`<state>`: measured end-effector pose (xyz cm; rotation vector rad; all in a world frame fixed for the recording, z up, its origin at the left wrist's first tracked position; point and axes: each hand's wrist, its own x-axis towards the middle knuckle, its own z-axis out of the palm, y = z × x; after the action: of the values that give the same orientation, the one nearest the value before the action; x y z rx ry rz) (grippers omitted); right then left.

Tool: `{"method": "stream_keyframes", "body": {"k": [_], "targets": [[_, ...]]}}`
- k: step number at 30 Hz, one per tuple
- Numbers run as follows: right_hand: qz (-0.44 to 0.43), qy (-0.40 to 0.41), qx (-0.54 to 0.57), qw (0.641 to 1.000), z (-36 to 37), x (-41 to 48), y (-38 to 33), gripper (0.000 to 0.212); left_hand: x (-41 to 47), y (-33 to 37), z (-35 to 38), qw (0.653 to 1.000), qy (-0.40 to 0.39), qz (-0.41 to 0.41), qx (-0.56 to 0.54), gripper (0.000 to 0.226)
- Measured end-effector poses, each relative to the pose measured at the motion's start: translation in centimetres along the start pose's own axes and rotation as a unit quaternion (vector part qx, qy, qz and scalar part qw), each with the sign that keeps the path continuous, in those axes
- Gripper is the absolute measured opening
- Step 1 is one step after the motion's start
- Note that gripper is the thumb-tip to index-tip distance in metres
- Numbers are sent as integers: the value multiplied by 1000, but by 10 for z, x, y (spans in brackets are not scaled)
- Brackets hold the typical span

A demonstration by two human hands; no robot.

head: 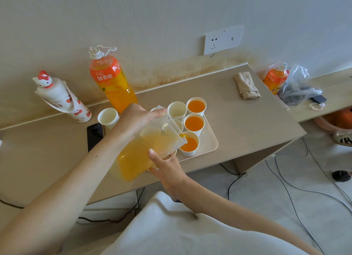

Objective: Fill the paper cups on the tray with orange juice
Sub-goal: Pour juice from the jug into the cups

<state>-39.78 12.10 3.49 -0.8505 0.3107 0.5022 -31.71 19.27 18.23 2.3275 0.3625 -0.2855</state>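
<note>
Clear plastic pitcher [133, 159], roughly half full of orange juice, is tilted over the beige tray [211, 140] on the wood-grain bench [247, 117]. Your left hand [137, 119] grips its top; your right hand [167, 167] holds it from below, thumb on the wall. The spout is over the near paper cup [190, 147], with juice running in. The middle cup [194, 123] and far cup [196, 106] are full. The white cup beside them [177, 110] looks empty. The bottle [110, 83] at the wall has an orange label reading 鲜果橙.
</note>
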Motion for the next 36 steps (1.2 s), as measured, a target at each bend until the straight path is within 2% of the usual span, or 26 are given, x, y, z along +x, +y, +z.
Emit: {"method": "stream_keyframes", "body": {"k": [10,36], "targets": [[9,2,-4,1000,-1,5,2,96,-2,2,0,1000,0,-8,-4,58],[8,10,-7,1000,0,3,0,90,8,-5,1,1000,-4,1,10,63]]}}
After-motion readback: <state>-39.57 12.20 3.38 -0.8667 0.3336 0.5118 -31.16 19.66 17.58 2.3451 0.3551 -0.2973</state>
